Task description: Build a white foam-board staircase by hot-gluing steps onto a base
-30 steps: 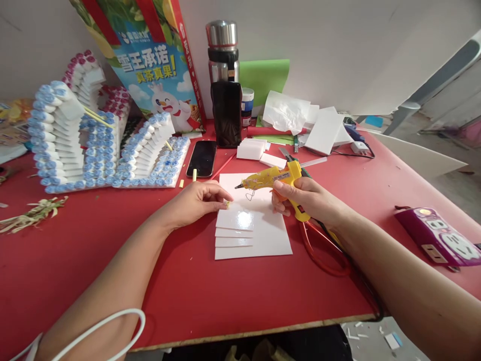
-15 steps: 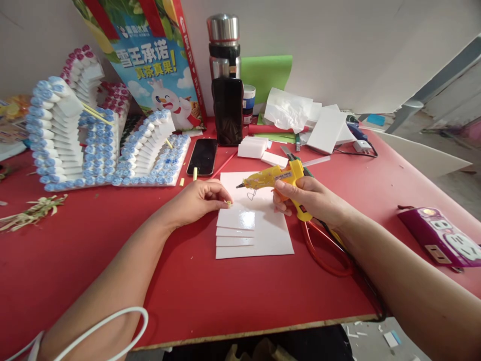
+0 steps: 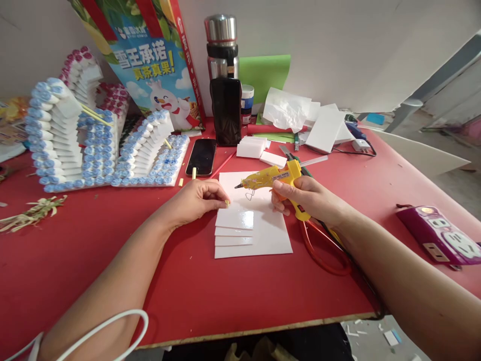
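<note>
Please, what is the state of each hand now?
Left hand: closed, pinching a small yellow piece.
Right hand: closed around the yellow glue gun.

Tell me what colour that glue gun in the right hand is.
The glue gun is mostly yellow, shown best in the head view.

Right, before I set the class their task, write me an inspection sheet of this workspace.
Surface: red tabletop, small crumbs scattered.
Job's things: white sheet flat, overlapping white pieces at its left; yellow glue gun held above.
Clutter: phone, flask, flower-trimmed models, loose white blocks.
Grips: left grip pinches a tiny yellow piece; right grip holds the glue gun.
Cables: white cable loops over left forearm; dark cable at front edge.
Surroundings: scraps on floor.
</note>
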`<state>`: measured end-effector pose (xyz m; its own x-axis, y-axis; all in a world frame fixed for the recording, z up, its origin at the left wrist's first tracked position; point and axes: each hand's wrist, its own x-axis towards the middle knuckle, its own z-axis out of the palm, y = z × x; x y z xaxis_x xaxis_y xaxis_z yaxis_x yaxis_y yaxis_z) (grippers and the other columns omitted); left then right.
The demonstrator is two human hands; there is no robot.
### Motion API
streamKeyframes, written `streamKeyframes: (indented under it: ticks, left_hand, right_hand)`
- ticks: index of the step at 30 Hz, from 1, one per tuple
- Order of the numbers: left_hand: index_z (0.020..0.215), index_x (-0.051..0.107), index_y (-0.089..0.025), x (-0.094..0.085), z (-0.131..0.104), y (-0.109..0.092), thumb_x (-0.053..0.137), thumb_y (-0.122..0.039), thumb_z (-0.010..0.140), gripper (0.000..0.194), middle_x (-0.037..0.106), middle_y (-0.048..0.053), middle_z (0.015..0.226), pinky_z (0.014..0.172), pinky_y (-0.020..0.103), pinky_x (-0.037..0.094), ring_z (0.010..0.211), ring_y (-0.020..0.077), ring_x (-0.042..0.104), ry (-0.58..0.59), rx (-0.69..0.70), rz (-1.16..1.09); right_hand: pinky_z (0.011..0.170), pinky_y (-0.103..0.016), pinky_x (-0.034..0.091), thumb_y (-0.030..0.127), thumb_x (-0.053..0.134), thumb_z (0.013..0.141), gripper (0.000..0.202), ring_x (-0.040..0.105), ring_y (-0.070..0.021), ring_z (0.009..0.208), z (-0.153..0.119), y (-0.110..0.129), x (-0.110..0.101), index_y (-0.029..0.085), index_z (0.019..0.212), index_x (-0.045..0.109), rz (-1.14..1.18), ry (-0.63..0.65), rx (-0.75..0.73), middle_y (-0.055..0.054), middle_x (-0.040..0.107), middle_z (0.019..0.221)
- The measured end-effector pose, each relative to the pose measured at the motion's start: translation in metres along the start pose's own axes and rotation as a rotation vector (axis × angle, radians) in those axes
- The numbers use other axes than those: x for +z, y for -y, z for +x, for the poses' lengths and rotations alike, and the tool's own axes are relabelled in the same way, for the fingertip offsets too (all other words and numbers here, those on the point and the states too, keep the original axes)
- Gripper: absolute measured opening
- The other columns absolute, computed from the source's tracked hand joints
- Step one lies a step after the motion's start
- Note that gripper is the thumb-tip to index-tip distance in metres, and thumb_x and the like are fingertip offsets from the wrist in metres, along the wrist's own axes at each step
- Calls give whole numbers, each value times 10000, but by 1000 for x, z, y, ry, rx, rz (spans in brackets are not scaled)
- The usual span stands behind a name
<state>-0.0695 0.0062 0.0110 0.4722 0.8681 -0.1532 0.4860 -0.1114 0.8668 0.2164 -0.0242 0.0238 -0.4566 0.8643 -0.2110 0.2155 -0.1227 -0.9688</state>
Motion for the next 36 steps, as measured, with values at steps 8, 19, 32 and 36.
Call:
streamKeyframes:
  ticks: [8,19,32,36]
  left_hand:
    - [764,747,-190,0,0,0,774,-387,772,199,657,22,859,516,219,405,643,104,524,-2,-19,-6]
    - [804,753,-191,-2,-2,0,776,-434,766,247,644,34,873,470,214,389,626,106,504,12,-63,-24]
    - [948,633,-213,-20,-11,-3,698,-392,823,228,599,-14,703,491,240,406,572,128,519,-119,-113,-3]
    - [983,616,-216,-43,-24,-7,574,-361,898,173,639,-13,819,679,258,412,703,147,565,-588,-71,437]
  right_hand:
    - [656,-281,404,629,563,943,505,505,-105,598,1,-1,0,177,727,629,2,-1,-5,-8,575,716]
    - [635,-286,404,640,560,937,508,507,-113,596,1,-1,-1,180,738,642,-28,1,-3,-20,600,723]
    - [609,-287,405,668,583,906,535,540,-121,615,0,7,0,170,726,656,-34,-16,4,-47,649,762]
    - [599,-297,396,681,583,900,537,552,-144,651,-8,16,-9,169,806,716,-74,-155,16,-69,668,771]
